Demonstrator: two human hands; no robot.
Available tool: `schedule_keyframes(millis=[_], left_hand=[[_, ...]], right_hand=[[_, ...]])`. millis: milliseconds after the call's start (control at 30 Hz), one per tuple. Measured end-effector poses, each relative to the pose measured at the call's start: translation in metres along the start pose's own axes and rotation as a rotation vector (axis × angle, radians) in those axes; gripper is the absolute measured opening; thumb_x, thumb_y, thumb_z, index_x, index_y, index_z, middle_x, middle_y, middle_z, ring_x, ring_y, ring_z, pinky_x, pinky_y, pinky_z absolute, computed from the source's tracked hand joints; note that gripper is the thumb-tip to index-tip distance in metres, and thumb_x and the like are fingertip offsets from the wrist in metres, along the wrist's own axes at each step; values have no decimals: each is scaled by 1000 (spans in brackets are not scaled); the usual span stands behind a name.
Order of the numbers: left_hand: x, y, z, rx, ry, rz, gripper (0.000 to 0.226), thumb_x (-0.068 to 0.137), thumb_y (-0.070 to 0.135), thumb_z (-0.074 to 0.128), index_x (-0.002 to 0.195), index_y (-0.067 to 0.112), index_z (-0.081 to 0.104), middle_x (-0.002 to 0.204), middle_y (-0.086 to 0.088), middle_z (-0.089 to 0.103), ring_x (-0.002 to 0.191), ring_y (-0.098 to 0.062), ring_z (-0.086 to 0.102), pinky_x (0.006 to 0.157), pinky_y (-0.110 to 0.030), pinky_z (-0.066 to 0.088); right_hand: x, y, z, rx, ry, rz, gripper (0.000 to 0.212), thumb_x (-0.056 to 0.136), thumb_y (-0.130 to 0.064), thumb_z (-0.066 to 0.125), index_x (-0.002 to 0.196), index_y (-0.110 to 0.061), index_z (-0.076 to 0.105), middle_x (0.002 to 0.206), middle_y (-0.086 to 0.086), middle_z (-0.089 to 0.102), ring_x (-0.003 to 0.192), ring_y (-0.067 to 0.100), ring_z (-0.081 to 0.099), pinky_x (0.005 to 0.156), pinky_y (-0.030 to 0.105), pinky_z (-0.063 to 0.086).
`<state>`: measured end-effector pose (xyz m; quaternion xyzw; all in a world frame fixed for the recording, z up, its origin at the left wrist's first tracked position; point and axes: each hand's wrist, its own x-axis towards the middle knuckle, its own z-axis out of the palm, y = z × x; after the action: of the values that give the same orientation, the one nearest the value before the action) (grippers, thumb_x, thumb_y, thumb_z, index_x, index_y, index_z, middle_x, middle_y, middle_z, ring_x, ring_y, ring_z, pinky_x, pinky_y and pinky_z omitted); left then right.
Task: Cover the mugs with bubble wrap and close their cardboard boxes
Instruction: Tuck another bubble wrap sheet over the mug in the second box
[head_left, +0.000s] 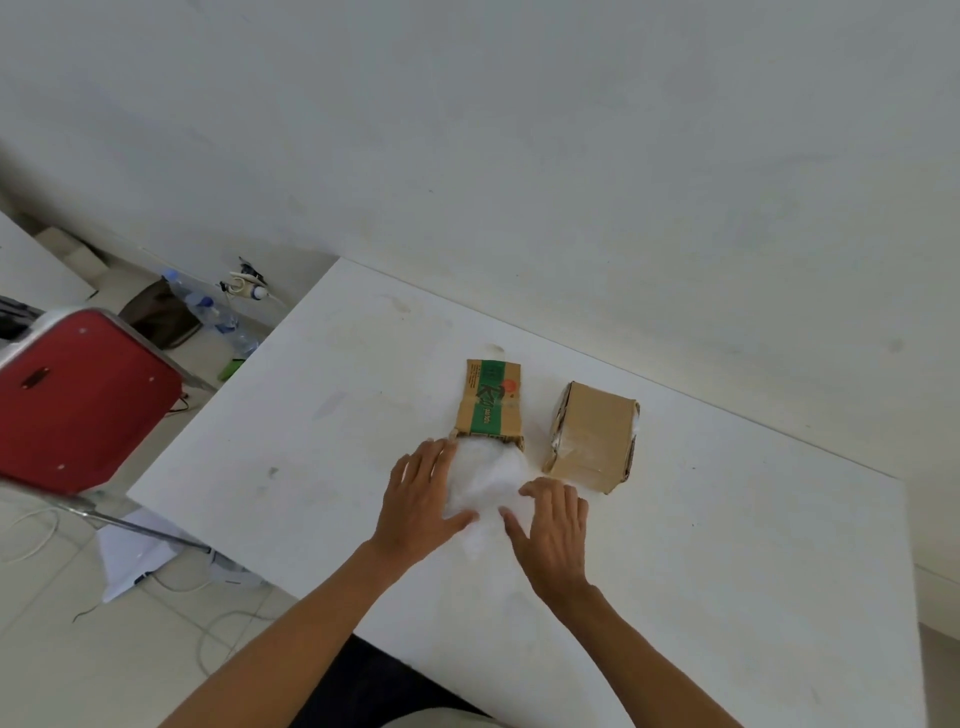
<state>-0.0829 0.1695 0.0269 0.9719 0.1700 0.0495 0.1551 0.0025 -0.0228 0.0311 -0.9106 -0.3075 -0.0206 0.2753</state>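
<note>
A white bundle of bubble wrap (485, 480) lies on the white table (311, 415), partly inside the open near end of a brown cardboard box with green print (491, 402). My left hand (421, 496) rests flat against the bundle's left side. My right hand (553, 525) presses on its near right corner. The wrap hides whatever is inside; no mug shows. A second, plain brown cardboard box (592, 436) stands shut to the right of the printed one, with a bit of wrap showing at its side.
A red chair (78, 395) with a metal frame stands off the table's left edge. Plastic bottles (208, 306), a dark bag and cables lie on the tiled floor beyond. A white wall runs behind the table.
</note>
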Motion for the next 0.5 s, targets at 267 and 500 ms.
schedule_keyframes(millis=[267,500], left_hand=[[7,3,-1,-36,121,-16,100,63,67,83,138,14,45,140,-13,56,128,-32,53,103,-46,51],[-10,-12,2,0,252,325,30,97,43,60,99,14,71,104,-6,68,98,-23,63,88,-35,58]], right_hand=[[-24,-1,7,-233,-180,-392,35,94,-41,56,118,-17,65,115,-1,67,108,21,61,105,38,34],[-12,-11,7,-317,-334,-325,59,84,-43,67,133,-12,57,135,6,60,127,26,54,109,44,29]])
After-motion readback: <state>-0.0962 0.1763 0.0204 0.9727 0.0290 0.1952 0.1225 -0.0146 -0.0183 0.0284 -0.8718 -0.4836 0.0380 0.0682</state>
